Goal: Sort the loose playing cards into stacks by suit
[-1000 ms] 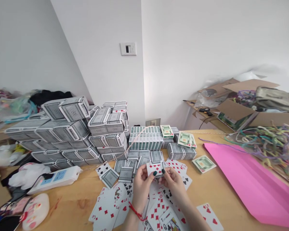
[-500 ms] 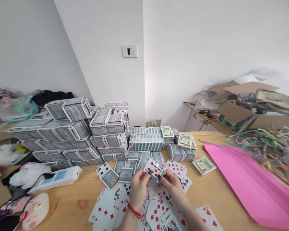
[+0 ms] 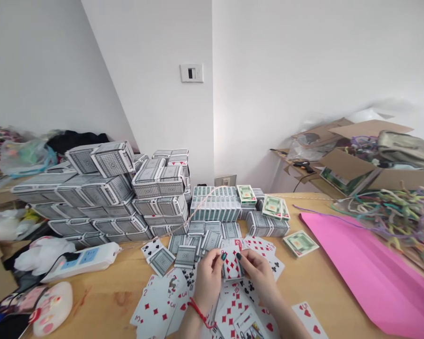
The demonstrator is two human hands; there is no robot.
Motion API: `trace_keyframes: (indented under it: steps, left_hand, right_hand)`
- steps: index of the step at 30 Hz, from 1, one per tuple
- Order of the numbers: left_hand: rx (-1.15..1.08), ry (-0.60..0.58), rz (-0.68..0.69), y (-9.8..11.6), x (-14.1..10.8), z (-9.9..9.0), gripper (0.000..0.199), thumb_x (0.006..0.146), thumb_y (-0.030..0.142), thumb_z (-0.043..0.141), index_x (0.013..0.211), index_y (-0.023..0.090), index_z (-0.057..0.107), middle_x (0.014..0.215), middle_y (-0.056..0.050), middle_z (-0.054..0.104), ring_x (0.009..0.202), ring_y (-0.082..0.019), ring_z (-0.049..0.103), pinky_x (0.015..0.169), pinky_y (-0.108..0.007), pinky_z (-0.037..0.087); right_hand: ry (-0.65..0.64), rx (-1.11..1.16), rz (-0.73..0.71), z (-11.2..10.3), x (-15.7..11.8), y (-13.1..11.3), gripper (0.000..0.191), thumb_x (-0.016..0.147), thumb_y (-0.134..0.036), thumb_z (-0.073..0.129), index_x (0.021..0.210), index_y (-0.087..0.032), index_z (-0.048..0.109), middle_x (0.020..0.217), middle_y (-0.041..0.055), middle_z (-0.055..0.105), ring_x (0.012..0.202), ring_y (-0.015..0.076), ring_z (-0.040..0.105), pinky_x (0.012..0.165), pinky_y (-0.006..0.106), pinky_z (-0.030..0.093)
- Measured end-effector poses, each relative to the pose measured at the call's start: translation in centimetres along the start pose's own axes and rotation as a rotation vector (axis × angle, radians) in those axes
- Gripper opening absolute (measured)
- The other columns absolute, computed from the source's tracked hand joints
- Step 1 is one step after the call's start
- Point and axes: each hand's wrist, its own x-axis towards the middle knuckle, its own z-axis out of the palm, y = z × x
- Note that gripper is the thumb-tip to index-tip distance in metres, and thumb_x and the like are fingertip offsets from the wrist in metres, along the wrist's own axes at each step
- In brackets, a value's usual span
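Note:
Both hands pinch a playing card (image 3: 233,264) with red diamonds, held upright above the loose cards; one or more grey-backed edges show at its sides and may be other cards. My left hand (image 3: 210,273), with a red string at the wrist, grips the left side, thumb on the face. On the right side, my right hand (image 3: 258,272) grips it the same way. Below lie scattered face-up cards (image 3: 229,313). Small folded grey card pieces (image 3: 185,256) lie just beyond the left hand. A face-up five of hearts (image 3: 305,316) rests to the right.
Blocks built of grey-backed cards (image 3: 108,193) are stacked at the back left. Green card boxes (image 3: 300,243) lie at right, beside a pink sheet (image 3: 346,263). A white power strip (image 3: 88,261) sits at left; tangled cords (image 3: 392,212) and cardboard boxes (image 3: 349,172) fill the far right.
The hands have moved slightly apart and down. The diamonds card, tilted and partly folded over before, now stands with its face toward me between both thumbs.

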Motion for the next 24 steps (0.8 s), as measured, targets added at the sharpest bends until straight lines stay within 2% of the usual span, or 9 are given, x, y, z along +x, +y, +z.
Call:
trace_keyframes:
  steps: [3,7,13,16,21,24]
  left_hand:
    - [0.037,0.044,0.011,0.1,-0.2,0.4,0.023,0.082,0.029,0.039,0.081,0.016,0.058,0.068,-0.002,0.06,0.062,-0.016,0.055,0.061,-0.026,0.044]
    - [0.025,0.107,-0.006,-0.3,-0.3,0.7,0.026,0.08,0.027,0.041,0.094,0.016,0.061,0.092,-0.01,0.067,0.084,-0.022,0.06,0.077,-0.034,0.046]
    - [-0.086,0.06,-0.071,0.1,-0.5,0.4,0.031,0.079,0.026,0.043,0.103,0.016,0.061,0.105,-0.009,0.064,0.097,-0.022,0.057,0.086,-0.033,0.043]
    - [-0.152,0.029,-0.088,0.7,-0.6,0.1,0.03,0.079,0.027,0.044,0.101,0.017,0.062,0.101,-0.007,0.065,0.092,-0.021,0.059,0.081,-0.029,0.046]
    - [-0.187,0.015,-0.08,1.6,-0.4,0.1,0.025,0.076,0.023,0.043,0.089,0.016,0.064,0.07,-0.003,0.064,0.069,-0.017,0.058,0.064,-0.024,0.046]
    - [-0.213,0.013,-0.073,1.6,-0.4,0.2,0.022,0.074,0.022,0.042,0.08,0.015,0.063,0.066,-0.002,0.062,0.058,-0.014,0.054,0.055,-0.022,0.042]
  right_hand:
    - [0.011,0.043,-0.007,0.3,-0.2,-0.2,0.031,0.071,-0.048,0.057,0.065,-0.017,0.054,0.052,-0.0049,0.039,0.046,0.0087,0.033,0.043,0.021,0.026]
    - [-0.046,0.223,0.01,1.0,-0.4,-0.6,0.027,0.072,-0.044,0.058,0.075,-0.018,0.054,0.058,-0.0031,0.048,0.049,0.0097,0.04,0.047,0.021,0.032]
    - [0.017,0.35,0.066,1.5,-0.4,-0.5,0.023,0.069,-0.038,0.059,0.08,-0.02,0.052,0.055,-0.0053,0.046,0.045,0.0098,0.04,0.045,0.021,0.031]
    - [0.043,0.379,0.108,1.5,-0.4,-0.4,0.02,0.069,-0.035,0.058,0.082,-0.022,0.051,0.052,-0.0067,0.044,0.042,0.0101,0.037,0.043,0.02,0.028]
    - [0.034,0.509,0.186,1.8,-0.5,-0.7,0.01,0.067,-0.027,0.059,0.073,-0.023,0.052,0.047,-0.0083,0.041,0.042,0.009,0.034,0.042,0.019,0.025]
    - [0.056,0.561,0.214,2.1,-0.6,-0.9,0.008,0.064,-0.025,0.059,0.067,-0.022,0.052,0.046,-0.008,0.04,0.041,0.0081,0.032,0.041,0.018,0.025]
